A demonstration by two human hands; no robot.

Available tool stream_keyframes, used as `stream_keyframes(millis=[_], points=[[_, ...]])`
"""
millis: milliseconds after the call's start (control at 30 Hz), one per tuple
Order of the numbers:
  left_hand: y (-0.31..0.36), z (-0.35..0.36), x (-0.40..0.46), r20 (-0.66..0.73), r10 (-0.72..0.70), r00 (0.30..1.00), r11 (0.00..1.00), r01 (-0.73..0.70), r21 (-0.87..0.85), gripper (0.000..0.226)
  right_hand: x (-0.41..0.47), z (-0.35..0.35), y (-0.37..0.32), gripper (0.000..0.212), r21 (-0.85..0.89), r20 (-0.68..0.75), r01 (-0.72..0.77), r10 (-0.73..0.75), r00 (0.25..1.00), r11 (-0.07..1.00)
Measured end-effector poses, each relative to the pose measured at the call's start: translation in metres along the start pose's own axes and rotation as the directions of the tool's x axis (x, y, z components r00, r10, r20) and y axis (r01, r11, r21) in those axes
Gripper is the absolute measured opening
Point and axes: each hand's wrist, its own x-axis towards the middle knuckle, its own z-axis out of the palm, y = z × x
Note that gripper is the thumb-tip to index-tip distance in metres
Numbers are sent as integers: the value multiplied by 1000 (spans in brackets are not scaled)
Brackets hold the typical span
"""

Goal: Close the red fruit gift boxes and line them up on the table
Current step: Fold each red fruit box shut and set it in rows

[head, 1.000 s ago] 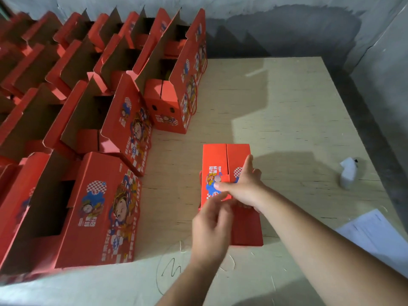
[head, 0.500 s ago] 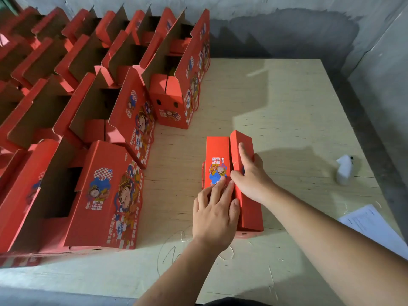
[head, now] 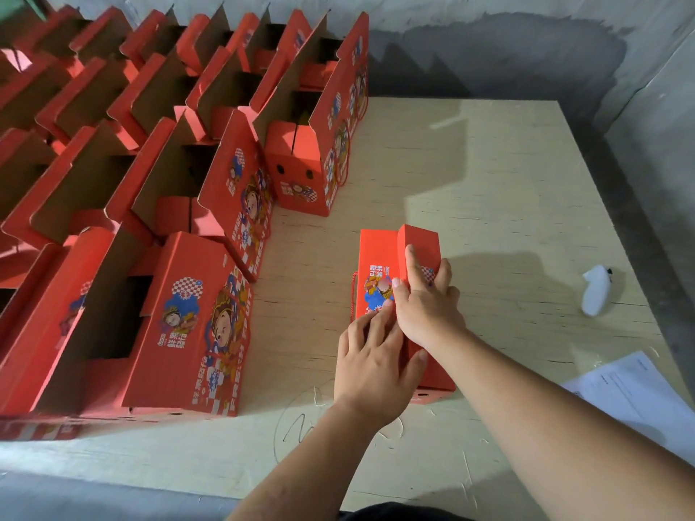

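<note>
A red fruit gift box (head: 380,257) stands in the middle of the plywood table (head: 489,182), its two top flaps folded nearly together. My left hand (head: 372,359) presses flat on the near end of the left flap. My right hand (head: 425,302) lies over the raised right flap, index finger stretched along the fold and thumb on the printed picture. Several open red boxes (head: 176,325) stand in rows across the left half of the table, lids up.
A white bottle-like object (head: 596,291) lies at the right edge of the table. White paper sheets (head: 639,392) sit at the near right corner. Grey walls close in behind and on the right.
Both hands have come down onto the box top. The left hand went from hovering to pressing flat, and the right flap now sits slightly raised under the right hand.
</note>
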Motion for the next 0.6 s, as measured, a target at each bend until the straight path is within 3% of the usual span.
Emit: stream_keyframes(millis=[100, 200, 367, 600], points=[[-1, 0, -1, -20, -8, 1000, 1000, 7, -6, 66, 2, -4, -5, 62, 41, -36, -23, 25, 999, 999], [-2, 1, -1, 7, -7, 1000, 1000, 7, -6, 73, 17, -13, -10, 71, 9, -112, 51, -49, 992, 999], [-5, 1, 2, 64, -9, 998, 1000, 10, -3, 80, 64, -29, -23, 63, 184, 9, -95, 95, 995, 978], [-1, 1, 2, 77, -10, 997, 1000, 8, 28, 80, 79, -16, -32, 44, -25, -37, -100, 99, 994, 995]])
